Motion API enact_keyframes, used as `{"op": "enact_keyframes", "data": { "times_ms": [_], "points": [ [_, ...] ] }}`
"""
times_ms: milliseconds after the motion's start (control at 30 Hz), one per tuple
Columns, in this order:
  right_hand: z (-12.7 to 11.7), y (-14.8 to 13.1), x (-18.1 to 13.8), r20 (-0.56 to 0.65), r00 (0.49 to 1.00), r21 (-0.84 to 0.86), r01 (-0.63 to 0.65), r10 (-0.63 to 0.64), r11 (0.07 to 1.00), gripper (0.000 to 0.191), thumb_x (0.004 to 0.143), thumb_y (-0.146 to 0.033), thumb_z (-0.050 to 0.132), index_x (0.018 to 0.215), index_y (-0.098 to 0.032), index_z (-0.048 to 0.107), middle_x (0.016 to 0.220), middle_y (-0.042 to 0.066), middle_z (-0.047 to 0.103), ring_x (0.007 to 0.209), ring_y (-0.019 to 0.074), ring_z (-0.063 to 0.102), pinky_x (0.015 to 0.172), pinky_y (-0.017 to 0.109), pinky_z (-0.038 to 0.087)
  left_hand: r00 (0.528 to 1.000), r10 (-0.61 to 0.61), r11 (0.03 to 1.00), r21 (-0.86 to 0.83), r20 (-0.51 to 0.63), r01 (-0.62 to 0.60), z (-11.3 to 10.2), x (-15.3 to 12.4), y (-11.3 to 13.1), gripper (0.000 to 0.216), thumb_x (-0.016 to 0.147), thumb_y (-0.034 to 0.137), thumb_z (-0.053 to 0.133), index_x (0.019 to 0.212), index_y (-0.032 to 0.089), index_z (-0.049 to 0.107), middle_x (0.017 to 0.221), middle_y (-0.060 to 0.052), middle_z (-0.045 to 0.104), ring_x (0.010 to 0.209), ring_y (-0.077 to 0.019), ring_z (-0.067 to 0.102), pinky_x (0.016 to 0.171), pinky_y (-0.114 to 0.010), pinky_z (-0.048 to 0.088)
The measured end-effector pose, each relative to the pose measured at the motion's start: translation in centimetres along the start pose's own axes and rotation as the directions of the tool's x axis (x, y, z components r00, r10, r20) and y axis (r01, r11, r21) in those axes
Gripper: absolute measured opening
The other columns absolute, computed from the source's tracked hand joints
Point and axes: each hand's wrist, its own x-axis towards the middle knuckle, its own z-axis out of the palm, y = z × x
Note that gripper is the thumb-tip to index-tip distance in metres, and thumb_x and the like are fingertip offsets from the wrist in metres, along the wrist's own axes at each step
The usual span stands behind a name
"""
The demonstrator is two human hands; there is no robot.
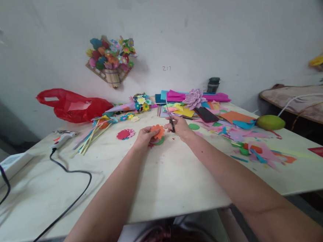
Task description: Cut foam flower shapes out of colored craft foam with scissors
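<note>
Between the fingers of my left hand (145, 136) is an orange paper flower (158, 131) with a scalloped edge. Green paper (159, 141) shows just below it, on or near the table. My right hand (180, 126) is closed around a pair of scissors (169, 111), whose blades point up and away from me, apart from the flower. Left of my hands lie red and pink paper flowers (125, 134) in a small pile. A green paper circle (194, 126) rests just right of my right hand.
Paper scraps (242, 133) and a dark phone (206, 114) spread over the right side, with a green oval object (270, 122) at the edge. At left are a red plastic bag (74, 106), a glue gun (63, 139), its black cable and a white power strip (11, 168).
</note>
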Motion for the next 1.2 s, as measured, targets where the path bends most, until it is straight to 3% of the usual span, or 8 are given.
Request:
{"op": "enact_keyframes", "data": {
  "times_ms": [200,433,767,1200],
  "points": [
    [-0.6,0.4,-0.2,0.141,0.983,-0.124,-0.099,0.117,0.987,0.031,0.068,-0.037,0.073,0.083,-0.015,0.056,0.052,-0.003,0.057,0.037,0.0064,0.049,0.032,0.016,0.026,0.992,0.102,0.993,-0.060,-0.076,-0.107,-0.6,0.4,0.5,0.036,0.054,0.034,0.084,0.076,0.013,0.063,0.069,-0.004,0.068,0.057,-0.0139,0.063,0.060,-0.028,0.055],
    [-1.0,0.7,-0.5,0.373,0.925,-0.184,-0.008,0.077,0.983,0.033,0.075,-0.047,0.065,0.074,-0.015,0.056,0.062,0.002,0.063,0.041,0.0063,0.051,0.031,0.016,0.025,0.986,0.109,0.990,-0.073,-0.123,-0.119,-0.6,0.2,1.2,0.036,0.057,0.033,0.082,0.081,0.010,0.067,0.075,-0.006,0.070,0.065,-0.0153,0.066,0.069,-0.029,0.055],
    [-1.0,0.1,-1.1,0.457,0.884,-0.258,0.027,0.097,0.966,0.034,0.080,-0.047,0.058,0.071,-0.015,0.054,0.058,0.000,0.059,0.043,0.0071,0.050,0.032,0.017,0.028,0.984,0.114,0.981,-0.140,-0.137,-0.133,-0.8,0.2,1.4,0.031,0.056,0.026,0.081,0.080,0.009,0.069,0.078,-0.008,0.070,0.072,-0.0175,0.066,0.074,-0.031,0.053],
    [-1.3,0.6,-0.9,0.513,0.852,-0.243,0.023,0.108,0.970,0.028,0.081,-0.042,0.056,0.079,-0.014,0.057,0.057,-0.002,0.058,0.044,0.0073,0.050,0.034,0.017,0.029,0.985,0.094,0.985,-0.128,-0.143,-0.113,-0.8,0.4,1.2,0.027,0.054,0.023,0.081,0.075,0.011,0.068,0.072,-0.006,0.069,0.065,-0.0150,0.064,0.069,-0.030,0.052]
  ]
}}
